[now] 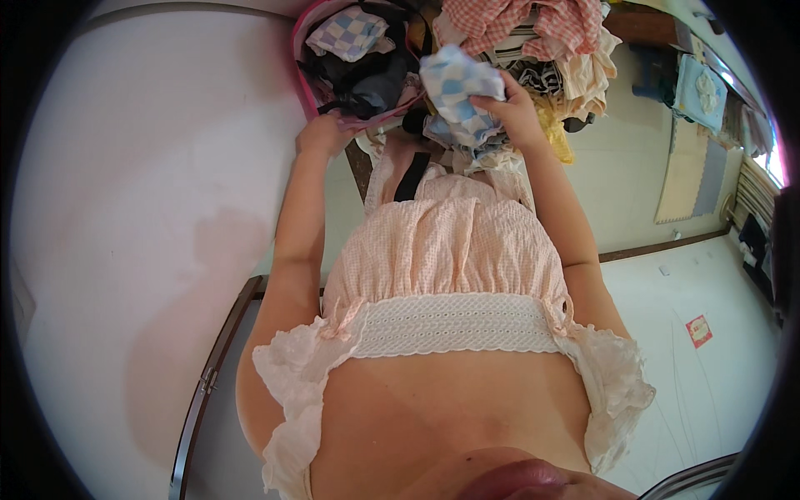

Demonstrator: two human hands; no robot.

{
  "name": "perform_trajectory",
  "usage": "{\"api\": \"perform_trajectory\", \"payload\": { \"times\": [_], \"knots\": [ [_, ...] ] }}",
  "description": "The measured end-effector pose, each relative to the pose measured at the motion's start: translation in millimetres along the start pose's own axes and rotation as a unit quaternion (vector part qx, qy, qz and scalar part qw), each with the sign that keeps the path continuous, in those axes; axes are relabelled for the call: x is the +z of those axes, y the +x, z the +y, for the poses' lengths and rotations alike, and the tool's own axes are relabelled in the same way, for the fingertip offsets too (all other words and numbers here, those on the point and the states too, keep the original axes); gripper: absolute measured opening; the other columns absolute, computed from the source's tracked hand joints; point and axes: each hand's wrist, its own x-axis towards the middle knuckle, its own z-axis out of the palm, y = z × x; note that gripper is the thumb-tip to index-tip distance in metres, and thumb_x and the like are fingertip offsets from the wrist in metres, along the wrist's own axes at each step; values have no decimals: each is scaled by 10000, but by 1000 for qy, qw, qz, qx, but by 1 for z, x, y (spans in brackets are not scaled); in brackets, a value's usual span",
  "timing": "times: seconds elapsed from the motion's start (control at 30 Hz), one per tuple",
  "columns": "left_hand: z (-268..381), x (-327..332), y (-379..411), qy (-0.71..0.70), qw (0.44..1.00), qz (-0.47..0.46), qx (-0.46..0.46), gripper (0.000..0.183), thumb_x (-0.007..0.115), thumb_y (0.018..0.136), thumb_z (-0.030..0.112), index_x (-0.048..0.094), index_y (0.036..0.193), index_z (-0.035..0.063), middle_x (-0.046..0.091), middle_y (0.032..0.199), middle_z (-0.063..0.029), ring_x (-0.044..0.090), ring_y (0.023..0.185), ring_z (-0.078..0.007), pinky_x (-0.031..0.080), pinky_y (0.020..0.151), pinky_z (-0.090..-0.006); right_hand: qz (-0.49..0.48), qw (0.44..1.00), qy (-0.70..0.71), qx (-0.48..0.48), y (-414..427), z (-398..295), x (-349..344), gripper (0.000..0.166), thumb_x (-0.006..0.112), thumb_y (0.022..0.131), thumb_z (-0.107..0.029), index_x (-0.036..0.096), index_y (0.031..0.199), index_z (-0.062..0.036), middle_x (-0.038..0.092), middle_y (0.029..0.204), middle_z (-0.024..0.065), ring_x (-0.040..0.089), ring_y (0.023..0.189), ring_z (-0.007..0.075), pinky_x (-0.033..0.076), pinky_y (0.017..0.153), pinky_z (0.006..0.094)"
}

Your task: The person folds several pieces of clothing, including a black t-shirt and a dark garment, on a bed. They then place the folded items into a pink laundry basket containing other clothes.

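My left hand [324, 134] grips the near rim of a pink-edged fabric bag [301, 69]. Inside the bag lie dark clothes [369, 81] and a folded cloth with blue, lilac and white checks [349, 34]. In my right hand [519, 115] is a slightly blurred blue-and-white checked cloth [459, 87], held up to the right of the bag. Beneath and behind it rises a heap of clothes, with red-and-white gingham fabric [531, 25] on top, cream fabric [590, 75] at its right side and yellow fabric [555, 134] lower down.
A white wall [156, 156] runs close along the left. At the right stand a blue stool [650, 84] and a light blue item with white cloth on it [700, 94]. A beige-and-grey mat [681, 178] lies on the floor. Below left is a dark door frame [215, 369].
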Motion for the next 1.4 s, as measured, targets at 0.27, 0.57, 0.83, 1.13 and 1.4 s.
{"api": "perform_trajectory", "payload": {
  "times": [0.27, 0.57, 0.83, 1.13, 1.4],
  "knots": [
    [44, -25, -8, -511, 853, -16, 102, 444, 619, 838, 295, 508, 1210, 80, 615, 1057, -59, 570, 967, -137, 446, 835, -278, -36, 926, 369, 71, -18, -24, -3, 390, 639, 819, -144, 508, 1149, 19, 612, 1046, 94, 619, 913, 209, 501, 830, 344],
    [134, -60, -55, -694, 694, -53, 184, 388, 600, 860, 137, 481, 1203, 1, 582, 1108, -59, 553, 1006, -157, 442, 866, -295, -31, 976, 214, -19, -25, -25, 46, 560, 616, 822, -59, 363, 1322, -62, 525, 1172, 58, 533, 1024, 159, 450, 855, 298],
    [78, -36, -33, -837, 536, -90, 70, 460, 623, 791, 28, 462, 1222, 28, 546, 1177, -86, 540, 1075, -215, 437, 923, -354, 237, 860, -430, -136, -71, 24, -21, 682, 699, 762, -273, 379, 1313, -29, 426, 1298, 179, 426, 1174, 286, 330, 987, 381],
    [105, -49, -41, -799, 558, -164, 154, 705, 648, 749, -13, 299, 1352, 97, 475, 1244, -52, 481, 1131, -177, 406, 947, -327, -151, 949, 230, 155, -22, 0, 42, 640, 683, 771, -119, 350, 1302, 9, 493, 1229, 102, 497, 1111, 201, 395, 939, 322],
    [86, -60, -58, -704, 661, -98, 241, 388, 547, 795, -66, 544, 1152, 83, 556, 1109, -50, 528, 1051, -169, 448, 850, -304, -179, 960, 191, -96, -23, -16, 37, 278, 608, 749, 47, 590, 1008, -50, 561, 1118, 112, 555, 1025, 221, 450, 877, 343]
  ]
}}
